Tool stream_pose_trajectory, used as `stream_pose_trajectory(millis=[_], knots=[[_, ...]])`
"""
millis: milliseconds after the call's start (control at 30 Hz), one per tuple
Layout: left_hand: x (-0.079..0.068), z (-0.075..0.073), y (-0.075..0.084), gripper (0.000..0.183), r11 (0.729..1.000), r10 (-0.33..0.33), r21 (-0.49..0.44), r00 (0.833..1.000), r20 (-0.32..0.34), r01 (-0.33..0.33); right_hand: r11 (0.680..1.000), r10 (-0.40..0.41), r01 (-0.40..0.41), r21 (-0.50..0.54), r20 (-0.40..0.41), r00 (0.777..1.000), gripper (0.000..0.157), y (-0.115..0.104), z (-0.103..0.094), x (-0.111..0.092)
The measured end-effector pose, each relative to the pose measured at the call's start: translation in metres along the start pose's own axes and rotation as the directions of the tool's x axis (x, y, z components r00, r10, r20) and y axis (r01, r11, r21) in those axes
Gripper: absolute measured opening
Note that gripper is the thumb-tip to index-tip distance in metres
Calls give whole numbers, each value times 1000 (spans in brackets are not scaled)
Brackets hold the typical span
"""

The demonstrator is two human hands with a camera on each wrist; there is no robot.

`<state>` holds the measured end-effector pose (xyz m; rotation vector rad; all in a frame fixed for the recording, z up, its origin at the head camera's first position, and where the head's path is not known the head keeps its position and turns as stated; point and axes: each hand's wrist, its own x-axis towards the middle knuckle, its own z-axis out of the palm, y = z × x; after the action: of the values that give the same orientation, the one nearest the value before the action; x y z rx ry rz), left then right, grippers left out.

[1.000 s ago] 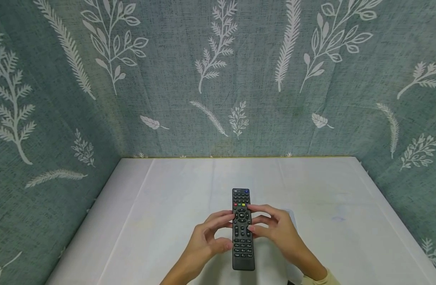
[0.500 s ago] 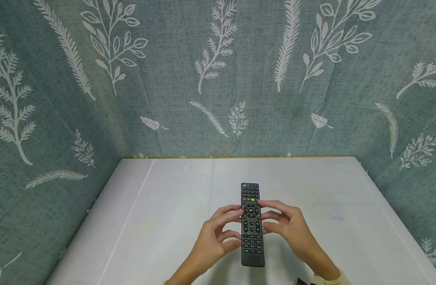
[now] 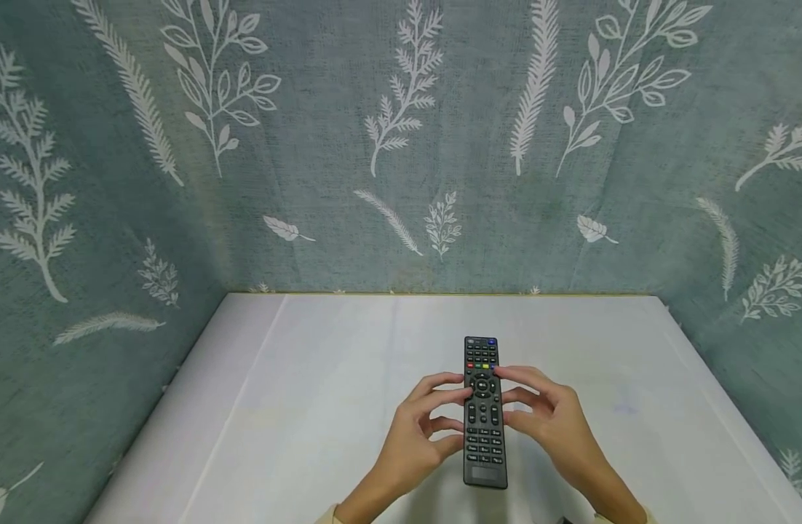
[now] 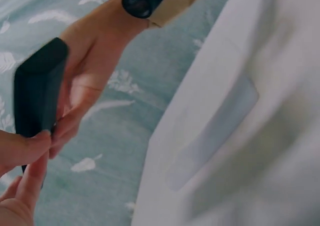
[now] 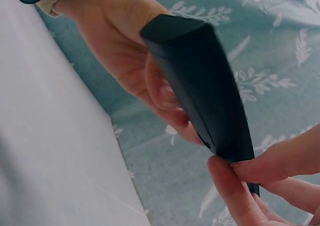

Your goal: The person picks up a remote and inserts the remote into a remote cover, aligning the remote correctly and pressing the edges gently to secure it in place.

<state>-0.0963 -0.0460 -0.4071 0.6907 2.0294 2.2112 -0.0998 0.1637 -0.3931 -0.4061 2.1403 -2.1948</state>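
Note:
A black remote control [image 3: 483, 415] is held up above the white table, its button side toward the head camera and its long side roughly upright in that view. My left hand [image 3: 414, 438] grips its left edge with thumb and fingers. On the opposite edge, my right hand [image 3: 552, 415] pinches it, index finger near the coloured buttons. The right wrist view shows the remote's smooth dark back [image 5: 200, 81], with the left hand [image 5: 117, 46] beyond it and right fingertips [image 5: 250, 168] at its far end.
In the left wrist view, a pale, long, flat object [image 4: 215, 131] lies on the white table [image 4: 280, 196]; its kind is unclear. Green leaf-patterned cloth [image 3: 401, 240] walls the back and sides. A dark wrist camera [image 4: 143, 0] sits on the right wrist.
Both hands have moved to the right with the remote control, slightly away from me at first. Their hold looks much the same. The pale object beside the right hand is now hidden in the head view.

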Motion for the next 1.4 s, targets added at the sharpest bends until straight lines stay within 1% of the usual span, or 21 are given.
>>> stream_pose_trajectory(millis=[100,267,367,467,567,667,800,933,1000,1233,1300,1400], knots=[[3,8,1,55,1000,22,9,1000,-11,-22,1000,-13,13,-9,-18,1000,52,2,-4,-5],[8,18,15,44,996,65,62,997,-36,-63,998,-63,63,-5,-18,998,52,2,-9,-7],[12,22,21,39,992,84,101,996,-35,-80,996,-93,93,6,-33,995,53,3,-11,-6],[14,25,23,36,986,112,128,993,-26,-107,995,-103,104,12,-60,993,54,4,-12,-5],[16,27,23,34,978,137,159,990,-19,-132,993,-115,116,5,-79,990,53,5,-13,-5],[18,29,22,32,972,142,191,990,-17,-136,991,-135,135,-12,-89,987,52,6,-14,-6],[21,31,21,30,965,143,224,990,-17,-135,987,-147,139,-79,-105,984,49,6,-17,-5],[25,33,21,29,961,159,231,987,-16,-151,978,-154,134,-161,-122,980,45,6,-20,-5],[27,34,21,29,961,167,228,986,-14,-159,971,-170,144,-191,-131,977,43,7,-21,-5],[36,39,20,25,955,181,238,983,7,-178,946,-237,186,-267,-173,956,39,5,-28,-1],[39,40,17,25,949,194,250,981,11,-190,940,-246,188,-286,-182,952,38,6,-31,1],[43,40,4,26,931,228,287,973,20,-224,929,-254,186,-321,-187,949,36,8,-34,2]])
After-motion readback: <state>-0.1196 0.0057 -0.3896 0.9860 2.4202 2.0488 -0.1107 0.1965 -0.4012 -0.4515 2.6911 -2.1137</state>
